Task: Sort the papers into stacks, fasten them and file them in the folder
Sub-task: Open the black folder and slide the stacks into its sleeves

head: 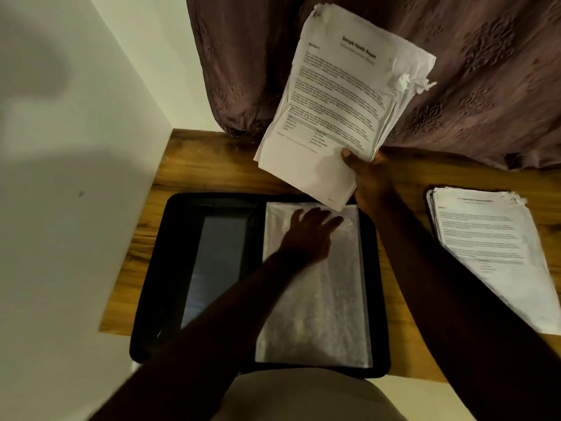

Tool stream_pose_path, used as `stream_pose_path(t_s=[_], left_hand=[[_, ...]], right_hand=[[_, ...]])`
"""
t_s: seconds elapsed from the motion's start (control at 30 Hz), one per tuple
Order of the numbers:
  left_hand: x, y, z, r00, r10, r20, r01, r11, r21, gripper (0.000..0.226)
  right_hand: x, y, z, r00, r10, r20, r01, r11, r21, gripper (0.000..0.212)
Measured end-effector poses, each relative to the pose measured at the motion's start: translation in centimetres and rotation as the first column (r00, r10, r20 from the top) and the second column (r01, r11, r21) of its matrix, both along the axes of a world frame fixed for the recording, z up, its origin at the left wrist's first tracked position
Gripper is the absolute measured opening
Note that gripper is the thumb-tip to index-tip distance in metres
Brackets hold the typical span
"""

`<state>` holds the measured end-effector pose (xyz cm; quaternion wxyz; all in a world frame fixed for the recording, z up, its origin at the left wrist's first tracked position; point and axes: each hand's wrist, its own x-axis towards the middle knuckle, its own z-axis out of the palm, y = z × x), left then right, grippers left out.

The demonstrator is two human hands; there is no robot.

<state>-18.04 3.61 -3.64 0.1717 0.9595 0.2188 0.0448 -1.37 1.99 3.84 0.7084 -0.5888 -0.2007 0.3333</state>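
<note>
The right hand (368, 174) pinches a paper stack (340, 107) by one corner, upper centre. The left hand (306, 235), fingers spread and empty, presses the folder (158, 268) sleeve (321, 299). Held so, sheets could fan out and catch the sleeve's mouth, probably at the ragged corner.

Both forearms are bare from the bottom of the view up to the wrists, with no sleeve, cuff, watch or band showing on either one. The left hand (306, 235) and the right hand (368, 177) wear no gloves and no rings that can be made out, though the dim light blurs the fingers. Between the arms, at the near edge of the counter (212, 165), a beige garment (303, 396) covers the person's front, plain and without visible pattern.
</note>
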Motion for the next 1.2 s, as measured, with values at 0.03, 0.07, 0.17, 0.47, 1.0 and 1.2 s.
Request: stream_pose_path(t_s=[0.03,0.07,0.17,0.47,1.0,1.2], left_hand=[[0.2,-0.3,0.2,1.0,0.02,-0.02,-0.02,1.0,0.009,0.055],[0.4,-0.5,0.5,0.998,0.047,-0.041,-0.046,0.999,0.024,0.054],[0.8,-0.8,0.9,0.991,0.13,-0.046,-0.127,0.99,0.053,0.044],[0.0,0.3,-0.1,0.977,0.21,-0.042,-0.207,0.976,0.074,0.029],[-2.6,7.1,0.4,0.866,0.456,-0.206,-0.474,0.879,-0.049,0.028],[-2.4,8.7,1.1,0.852,0.471,-0.228,-0.496,0.866,-0.062,0.021]], right_hand=[[-0.2,0.1,-0.2,1.0,0.006,-0.014,-0.006,1.0,0.011,0.041],[-0.4,0.3,-0.4,1.0,0.011,-0.025,-0.01,1.0,0.025,0.043],[-0.6,0.5,-1.2,0.996,0.03,-0.082,-0.027,0.999,0.041,0.046],[0.1,-0.1,-3.2,0.996,0.078,-0.038,-0.08,0.996,-0.034,0.034],[2.7,0.2,-5.4,0.988,0.125,0.093,-0.106,0.976,-0.192,0.035],[3.5,0.3,-6.1,0.988,0.136,0.077,-0.121,0.978,-0.171,0.036]])
